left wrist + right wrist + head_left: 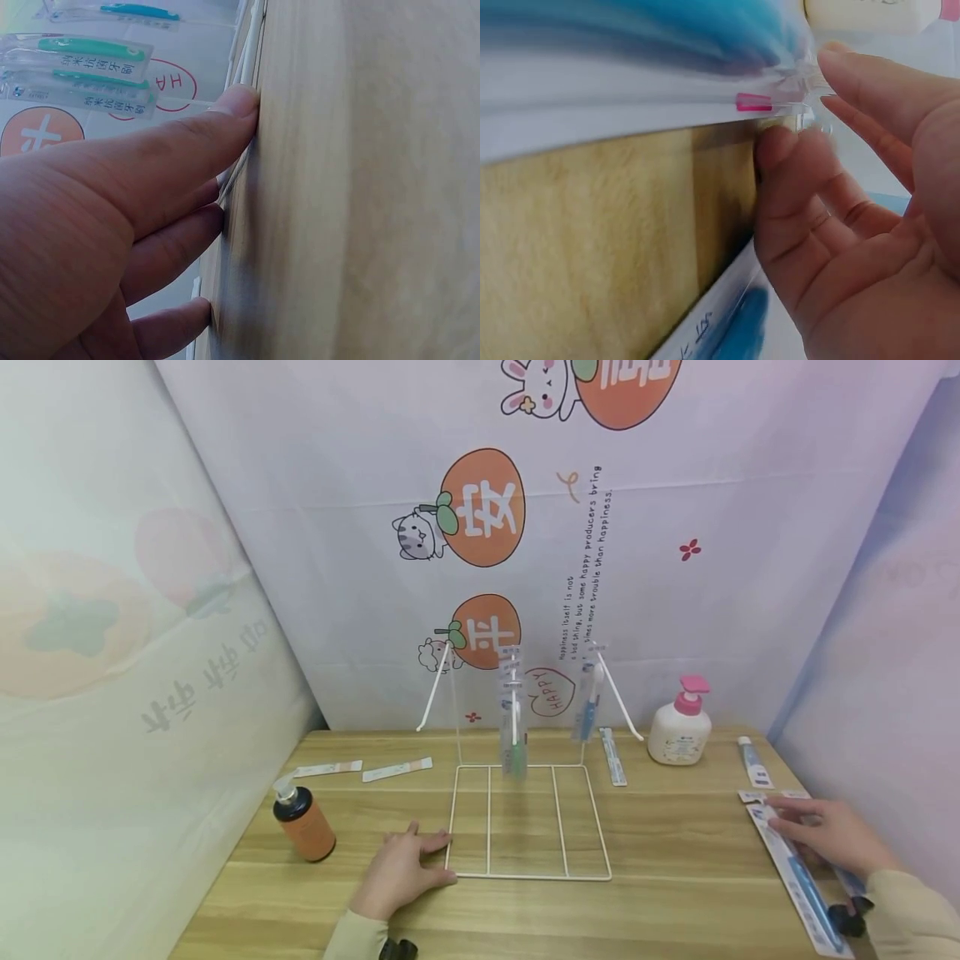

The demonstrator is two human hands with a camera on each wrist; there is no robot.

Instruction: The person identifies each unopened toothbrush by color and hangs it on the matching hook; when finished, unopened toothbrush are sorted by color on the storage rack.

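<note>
A white wire rack [489, 818] stands mid-table, with two packaged toothbrushes [513, 718] hanging from its top bar. My left hand [408, 864] lies flat on the wooden table, fingers straight. Its fingertips [240, 101] press against the rack's base wire [251, 45] at the front left corner. At the right edge of the table my right hand [828, 837] is on a long packaged blue toothbrush [806, 885]. In the right wrist view the thumb and fingers [780, 150] pinch the clear end of that package [630, 97]. A second package [727, 322] lies under the palm.
A brown pump bottle [303, 825] stands left of my left hand. A white bottle with a pink pump [680, 727] and a small tube [752, 762] sit back right. Flat packs [327, 768] [397, 768] [612, 756] lie near the rack. Cloth backdrops close three sides.
</note>
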